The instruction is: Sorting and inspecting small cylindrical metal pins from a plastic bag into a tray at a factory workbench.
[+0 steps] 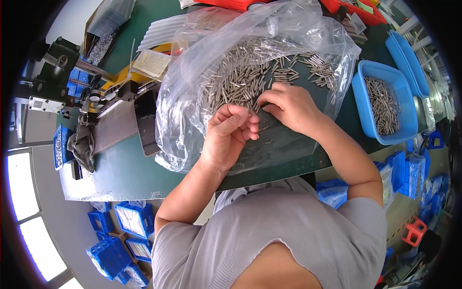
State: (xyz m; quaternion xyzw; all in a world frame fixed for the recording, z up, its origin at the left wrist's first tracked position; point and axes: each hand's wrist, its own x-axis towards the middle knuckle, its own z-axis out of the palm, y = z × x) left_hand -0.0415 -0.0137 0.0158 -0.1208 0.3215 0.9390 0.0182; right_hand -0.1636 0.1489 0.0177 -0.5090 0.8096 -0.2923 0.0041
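A heap of small metal pins (236, 77) lies on a clear plastic bag (175, 111) spread over the green table. At the heap's near edge my left hand (226, 135) is closed, palm turned up, with the thumb against the curled fingers. What it holds, if anything, is too small to make out. Just right of it, my right hand (293, 106) reaches over the near side of the heap, its bent fingers and thumb drawn together close to the left fingertips. Its grip is partly hidden. Smaller groups of pins (320, 70) lie farther right on the bag.
A blue basket (408, 115) holding more pins stands at the right, with another blue basket (406, 60) behind it. A phone-like dark slab (147, 120) lies left of the bag, beside a metal bench fixture (96, 72). Red trays (370, 14) sit at the back.
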